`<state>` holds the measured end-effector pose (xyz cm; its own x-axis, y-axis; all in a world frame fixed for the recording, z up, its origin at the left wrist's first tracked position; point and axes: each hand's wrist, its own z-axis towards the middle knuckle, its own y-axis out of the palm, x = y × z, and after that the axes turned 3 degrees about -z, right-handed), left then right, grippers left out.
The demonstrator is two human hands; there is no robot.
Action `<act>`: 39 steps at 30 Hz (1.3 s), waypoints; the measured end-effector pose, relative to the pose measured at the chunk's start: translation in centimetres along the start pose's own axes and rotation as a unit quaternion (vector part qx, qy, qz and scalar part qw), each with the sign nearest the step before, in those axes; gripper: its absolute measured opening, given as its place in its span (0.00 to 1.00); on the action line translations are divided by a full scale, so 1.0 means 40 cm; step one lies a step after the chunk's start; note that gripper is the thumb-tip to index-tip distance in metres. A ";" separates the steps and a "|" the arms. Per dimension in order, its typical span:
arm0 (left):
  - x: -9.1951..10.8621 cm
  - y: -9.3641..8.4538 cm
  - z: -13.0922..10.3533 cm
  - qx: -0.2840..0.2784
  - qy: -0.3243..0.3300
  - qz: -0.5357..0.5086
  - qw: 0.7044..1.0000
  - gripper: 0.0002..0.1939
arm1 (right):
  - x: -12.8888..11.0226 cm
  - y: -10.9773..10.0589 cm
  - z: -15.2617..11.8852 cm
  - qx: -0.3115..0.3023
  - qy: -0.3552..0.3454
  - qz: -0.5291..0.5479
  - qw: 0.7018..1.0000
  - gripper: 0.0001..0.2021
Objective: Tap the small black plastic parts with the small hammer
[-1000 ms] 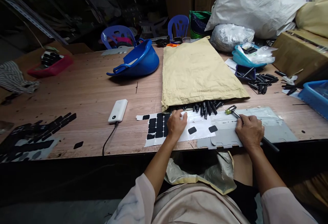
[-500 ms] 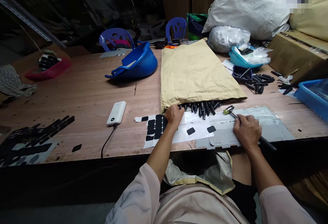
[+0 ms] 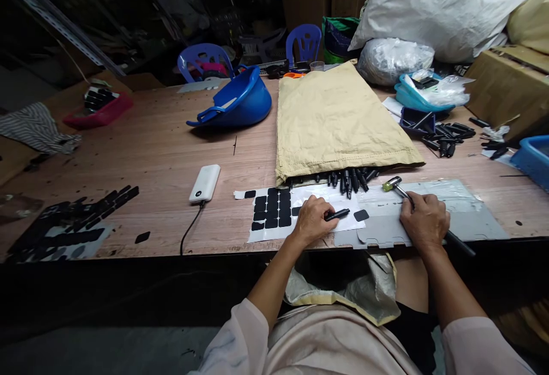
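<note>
Between the fingers of my left hand [image 3: 314, 220] is a black pen-like tube [image 3: 338, 214], its tip pointing right over the white sheet [image 3: 351, 224]. Black rounded stickers [image 3: 273, 208] sit in rows on that sheet's left part, and a single black piece [image 3: 361, 215] lies to the right of the tube. My right hand [image 3: 425, 219] is wrapped round the handle of a small hammer [image 3: 458, 243], above the grey board [image 3: 476, 220]. The hammer's head, with a yellowish-green face, points up and left. More black tubes [image 3: 348, 182] poke out from under the tan sack [image 3: 343, 123].
A white power bank [image 3: 205, 183] with a cable lies left of the sheet. Beyond it rests a tilted blue basin [image 3: 246, 100]. Loose black tubes [image 3: 450, 135] and a turquoise basket [image 3: 424, 98] lie at the right. Black strips [image 3: 103, 209] spread at the far left.
My left hand has drawn back from the sack's opening, towards me and right, now with a black tube in it. My right hand keeps the hammer. The view has shifted slightly.
</note>
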<state>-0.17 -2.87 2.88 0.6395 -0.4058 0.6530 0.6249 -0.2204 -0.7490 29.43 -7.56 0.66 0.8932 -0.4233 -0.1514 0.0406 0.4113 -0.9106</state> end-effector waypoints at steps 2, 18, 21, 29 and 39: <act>-0.004 0.014 0.005 0.000 0.013 -0.012 1.000 0.07 | 0.001 0.003 -0.001 0.004 0.001 0.006 1.000 0.17; -0.032 0.049 0.019 0.002 -0.010 -0.059 0.998 0.10 | -0.049 -0.062 -0.069 0.023 -0.094 0.261 0.961 0.15; -0.027 0.048 0.021 -0.006 -0.026 -0.066 0.997 0.10 | -0.108 -0.096 -0.133 -0.032 -0.155 0.337 0.928 0.14; -0.021 0.043 0.028 -0.021 -0.057 -0.078 0.995 0.11 | -0.172 -0.121 -0.209 -0.056 -0.190 0.292 0.936 0.20; -0.023 0.049 0.025 -0.009 -0.050 -0.076 0.996 0.10 | -0.161 -0.130 -0.207 -0.082 -0.161 0.231 0.956 0.22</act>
<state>0.91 -2.05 0.90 0.5805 -0.2773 0.7656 0.7094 -0.2893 -0.6427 19.77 -13.66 3.21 0.8915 0.0545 -0.4498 -0.4388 0.3509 -0.8272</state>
